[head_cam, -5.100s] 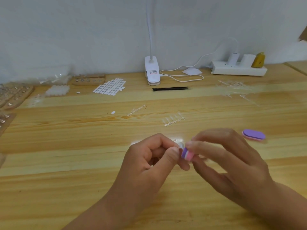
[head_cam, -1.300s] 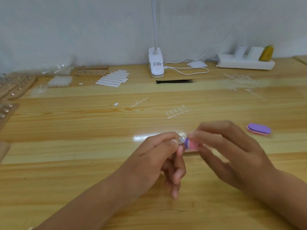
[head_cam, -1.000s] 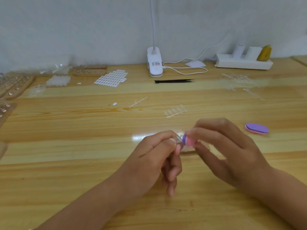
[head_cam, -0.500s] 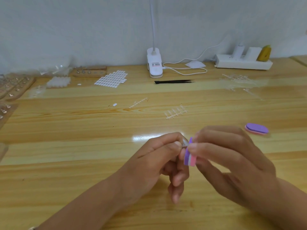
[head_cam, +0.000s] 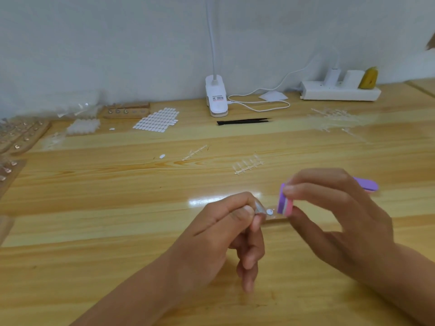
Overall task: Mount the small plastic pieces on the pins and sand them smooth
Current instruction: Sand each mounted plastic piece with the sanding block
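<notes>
Piece and block both held, a small gap between them.
Your left hand (head_cam: 223, 224) pinches the clear piece (head_cam: 259, 207) between thumb and forefinger. Your right hand (head_cam: 341, 220) grips the block (head_cam: 285, 201) just right of it, not touching, over the table (head_cam: 117, 208) at near centre. A second block (head_cam: 368, 184) lies beyond your right hand.

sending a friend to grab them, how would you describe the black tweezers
On the wooden table, find the white clip lamp base by the back wall. Just in front of it lie the black tweezers, the only dark, slim thing among white and clear pieces.
</notes>
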The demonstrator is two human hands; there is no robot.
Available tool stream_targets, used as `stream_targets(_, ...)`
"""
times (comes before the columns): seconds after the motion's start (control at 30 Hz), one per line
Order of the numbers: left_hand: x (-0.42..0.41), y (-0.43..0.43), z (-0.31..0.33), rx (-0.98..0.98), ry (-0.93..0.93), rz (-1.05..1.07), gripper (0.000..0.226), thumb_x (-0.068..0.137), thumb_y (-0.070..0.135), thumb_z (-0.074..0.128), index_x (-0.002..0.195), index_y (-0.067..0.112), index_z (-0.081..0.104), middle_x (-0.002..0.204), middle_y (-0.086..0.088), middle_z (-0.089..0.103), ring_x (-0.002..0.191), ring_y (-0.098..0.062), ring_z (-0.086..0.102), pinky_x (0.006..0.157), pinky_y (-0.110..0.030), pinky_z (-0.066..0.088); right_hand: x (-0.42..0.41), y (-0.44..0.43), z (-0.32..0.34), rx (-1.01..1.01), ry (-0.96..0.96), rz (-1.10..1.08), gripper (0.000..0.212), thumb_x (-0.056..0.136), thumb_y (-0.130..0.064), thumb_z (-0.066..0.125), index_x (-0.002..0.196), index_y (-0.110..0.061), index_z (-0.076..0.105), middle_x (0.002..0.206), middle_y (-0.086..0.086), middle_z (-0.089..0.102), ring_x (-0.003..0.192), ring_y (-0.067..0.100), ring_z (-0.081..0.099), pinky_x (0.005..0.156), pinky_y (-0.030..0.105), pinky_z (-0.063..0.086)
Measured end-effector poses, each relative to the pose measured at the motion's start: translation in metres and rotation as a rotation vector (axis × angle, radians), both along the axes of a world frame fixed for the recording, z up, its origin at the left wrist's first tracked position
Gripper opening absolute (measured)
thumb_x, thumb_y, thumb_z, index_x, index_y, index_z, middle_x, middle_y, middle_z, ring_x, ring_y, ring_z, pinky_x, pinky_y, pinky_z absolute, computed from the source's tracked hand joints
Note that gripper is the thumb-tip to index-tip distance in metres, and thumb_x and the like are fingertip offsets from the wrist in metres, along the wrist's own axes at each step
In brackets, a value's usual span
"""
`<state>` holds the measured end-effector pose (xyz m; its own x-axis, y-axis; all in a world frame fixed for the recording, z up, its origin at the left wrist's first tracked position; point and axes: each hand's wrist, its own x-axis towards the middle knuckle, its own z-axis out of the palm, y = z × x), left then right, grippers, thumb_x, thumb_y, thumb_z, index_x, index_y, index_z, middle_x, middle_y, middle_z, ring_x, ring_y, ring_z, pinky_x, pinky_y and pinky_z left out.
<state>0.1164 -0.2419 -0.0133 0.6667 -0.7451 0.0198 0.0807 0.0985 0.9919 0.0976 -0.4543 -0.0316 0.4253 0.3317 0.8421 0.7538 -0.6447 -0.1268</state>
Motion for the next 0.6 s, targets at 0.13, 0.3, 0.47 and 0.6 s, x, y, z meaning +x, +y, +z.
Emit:
stream_targets(0.13,-0.002,0.000,0.000,0.014,0.002,-0.013,0.026,0.098,0.020,0.035,0.077,0.009,0.046,0.053,-0.001,0.050,0.039,-0.018,0.053,0.045,-0.023,0.040,-0.006,0.006,-0.004,-0.078,-0.030,0.075,0.025,0.096,-0.006,0.061,0.121,-0.007,0.057,0.118,0.003,0.057,0.111,0.017,0.059,0.101,0.022,0.044)
stream_targets(0.3,-0.001,-0.002,0.001,0.040,-0.002,0.010,0.026,0.097,0.020,0.035,0.077,0.010,0.048,0.052,-0.002,0.050,0.038,-0.019,0.054,0.045,-0.025,0.039,-0.003,0.004,0.001,-0.041,-0.028,0.039,0.028,0.095,-0.008,0.064,0.122,-0.007,0.056,0.119,0.002,0.057,0.109,0.016,0.059,0.101,0.020,0.043)
stream_targets(0.47,-0.001,-0.002,0.001,0.062,0.024,0.004,0.026,0.095,0.020,0.037,0.074,0.014,0.050,0.050,-0.003,0.050,0.036,-0.019,0.053,0.044,-0.026,0.038,0.003,0.000,-0.004,-0.107,-0.018,-0.015,0.029,0.095,-0.003,0.064,0.123,-0.006,0.057,0.116,0.005,0.058,0.106,0.018,0.059,0.099,0.022,0.044)
stream_targets(0.6,0.000,-0.003,0.001,0.062,0.030,0.035,0.025,0.094,0.022,0.037,0.075,0.011,0.048,0.050,-0.004,0.049,0.036,-0.021,0.054,0.045,-0.027,0.037,-0.001,0.002,-0.003,-0.042,-0.002,0.016,0.029,0.095,-0.004,0.065,0.123,-0.007,0.057,0.117,0.004,0.058,0.108,0.016,0.060,0.097,0.022,0.045)
